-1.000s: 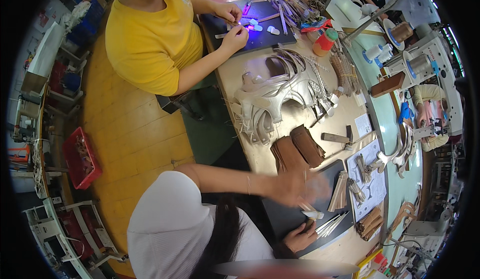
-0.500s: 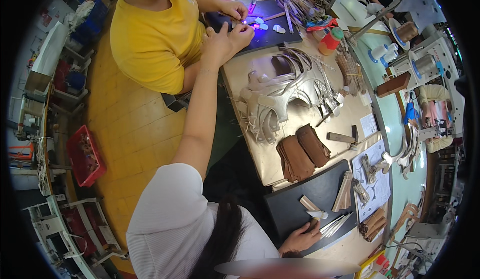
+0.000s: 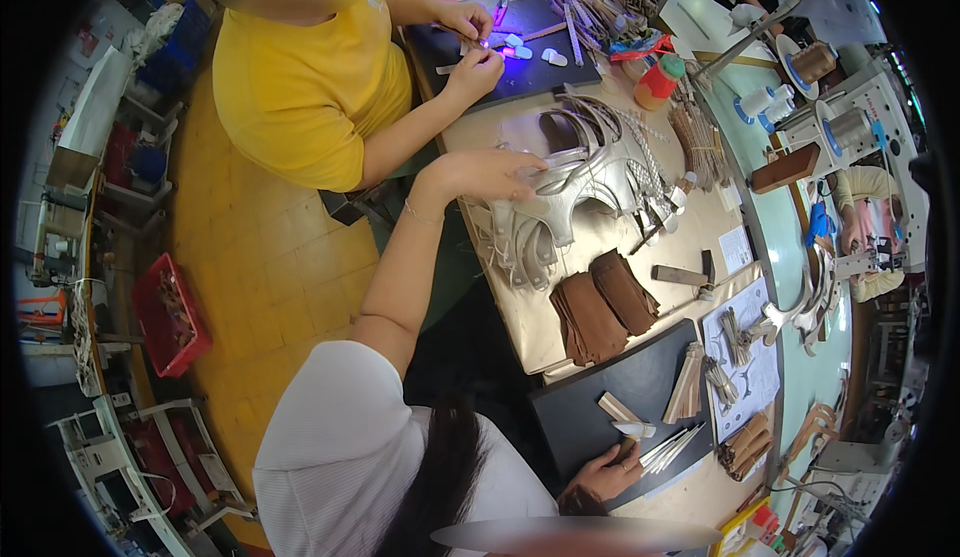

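Note:
My left hand (image 3: 488, 175) lies at the near edge of a pile of silver leather pieces (image 3: 590, 182). Its fingers are stretched out and apart over the top pieces, gripping nothing that shows. On the black board (image 3: 565, 422), my right hand (image 3: 603, 474) is closed around the dark handle of a knife (image 3: 632, 429), its broad pale blade pointing away. Beside the blade lie a short tan strip (image 3: 611, 405), thin white strips (image 3: 675, 449) and a fan of beige strips (image 3: 685, 382). Two stacks of brown leather pieces (image 3: 588, 319) sit between my hands.
A co-worker in a yellow shirt (image 3: 290, 97) handles small white pieces (image 3: 515, 47) under purple light. A hammer (image 3: 680, 275), a red jar with a green lid (image 3: 660, 82) and strip bundles on a printed sheet (image 3: 760, 377) share the table. A red crate (image 3: 172, 317) stands on the floor.
My left hand has come back from beside the co-worker's hands and down onto the silver leather pile. My right hand and the knife have stayed in place.

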Demonstrator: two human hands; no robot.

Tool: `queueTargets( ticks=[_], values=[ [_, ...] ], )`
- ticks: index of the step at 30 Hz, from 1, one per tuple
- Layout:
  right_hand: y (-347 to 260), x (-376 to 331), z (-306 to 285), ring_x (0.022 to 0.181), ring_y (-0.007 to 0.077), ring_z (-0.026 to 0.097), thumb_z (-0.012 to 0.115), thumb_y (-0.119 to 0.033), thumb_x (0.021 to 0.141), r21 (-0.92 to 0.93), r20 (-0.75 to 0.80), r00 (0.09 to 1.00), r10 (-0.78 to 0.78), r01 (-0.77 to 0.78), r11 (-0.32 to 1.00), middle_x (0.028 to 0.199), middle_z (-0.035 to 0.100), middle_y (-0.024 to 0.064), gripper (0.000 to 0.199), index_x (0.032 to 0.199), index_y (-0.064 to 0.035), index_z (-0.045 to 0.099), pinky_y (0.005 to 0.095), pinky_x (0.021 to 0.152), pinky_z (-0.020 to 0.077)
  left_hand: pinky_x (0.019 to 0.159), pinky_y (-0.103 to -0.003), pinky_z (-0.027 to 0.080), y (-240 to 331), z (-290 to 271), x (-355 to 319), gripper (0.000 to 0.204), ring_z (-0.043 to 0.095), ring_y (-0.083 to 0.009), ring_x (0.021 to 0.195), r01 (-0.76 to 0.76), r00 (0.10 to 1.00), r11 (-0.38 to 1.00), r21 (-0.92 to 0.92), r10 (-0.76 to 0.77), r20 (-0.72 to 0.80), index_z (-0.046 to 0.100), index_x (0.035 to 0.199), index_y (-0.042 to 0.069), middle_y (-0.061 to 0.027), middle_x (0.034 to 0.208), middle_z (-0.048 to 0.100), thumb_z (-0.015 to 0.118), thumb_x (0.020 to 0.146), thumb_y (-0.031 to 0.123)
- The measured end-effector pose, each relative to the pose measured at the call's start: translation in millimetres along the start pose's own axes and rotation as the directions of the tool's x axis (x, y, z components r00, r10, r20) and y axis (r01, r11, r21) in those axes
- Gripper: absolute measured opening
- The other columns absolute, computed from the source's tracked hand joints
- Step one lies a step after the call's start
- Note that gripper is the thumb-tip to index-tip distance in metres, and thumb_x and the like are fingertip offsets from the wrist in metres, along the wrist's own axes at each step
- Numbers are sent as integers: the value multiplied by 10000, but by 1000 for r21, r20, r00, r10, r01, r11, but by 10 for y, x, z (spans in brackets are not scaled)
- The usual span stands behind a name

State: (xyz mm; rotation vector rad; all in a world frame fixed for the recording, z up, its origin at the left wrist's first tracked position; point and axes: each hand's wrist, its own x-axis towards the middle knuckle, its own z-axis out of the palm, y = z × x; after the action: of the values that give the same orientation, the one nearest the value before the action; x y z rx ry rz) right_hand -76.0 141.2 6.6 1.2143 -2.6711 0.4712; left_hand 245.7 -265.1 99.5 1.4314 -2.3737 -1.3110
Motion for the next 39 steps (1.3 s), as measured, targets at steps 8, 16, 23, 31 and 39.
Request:
queueTargets(
  ticks=[8, 16, 23, 31, 39],
  values=[
    [-22, -2, -8, 980, 398, 582, 620, -242, 967, 5, 0, 1000, 13, -13, 1000, 1068, 564, 184, 397, 1317, -55, 606, 484, 820, 472, 834, -322, 513, -957, -561, 852, 465, 552, -249, 974, 17, 723, 819, 574, 387, -573, 513, 1181, -62, -93, 1009, 550, 644, 757, 77],
    [-8, 0, -15, 960, 400, 571, 603, -255, 978, 18, -10, 1000, -17, 17, 1000, 1037, 549, 183, 395, 1313, -47, 596, 486, 815, 462, 881, -496, 525, -1092, -879, 1152, 519, 651, -446, 1007, 365, 763, 931, -7, -303, -570, 543, 1330, 21, -253, 1107, 669, 468, 932, 345],
    [-22, -1, -9, 967, 407, 570, 600, -255, 978, 9, -11, 1000, -16, 16, 1000, 1041, 551, 190, 396, 1316, -47, 598, 491, 815, 458, 951, -489, 509, -643, -708, 918, 595, 665, -427, 1062, 189, 814, 902, 388, 77, -575, 520, 1430, 91, -263, 1157, 687, 575, 897, 350],
    [-28, 7, -17, 957, 412, 572, 602, -250, 979, 18, -32, 999, -28, 29, 999, 1053, 561, 197, 393, 1313, -45, 605, 497, 816, 461, 1024, -403, 407, -739, -287, 701, 580, 503, -330, 1133, 17, 634, 843, 538, 407, -658, 612, 1304, -46, -184, 1119, 557, 684, 789, 210],
    [-21, -15, 1, 964, 411, 577, 602, -241, 977, 5, -18, 1000, 3, -3, 1000, 1050, 566, 194, 388, 1313, -49, 599, 489, 821, 471, 1172, -362, 318, -934, -503, 989, 627, 453, -322, 1339, 121, 759, 811, 573, 296, -580, 556, 1359, -1, -216, 1302, 585, 712, 812, 263]
  ],
)
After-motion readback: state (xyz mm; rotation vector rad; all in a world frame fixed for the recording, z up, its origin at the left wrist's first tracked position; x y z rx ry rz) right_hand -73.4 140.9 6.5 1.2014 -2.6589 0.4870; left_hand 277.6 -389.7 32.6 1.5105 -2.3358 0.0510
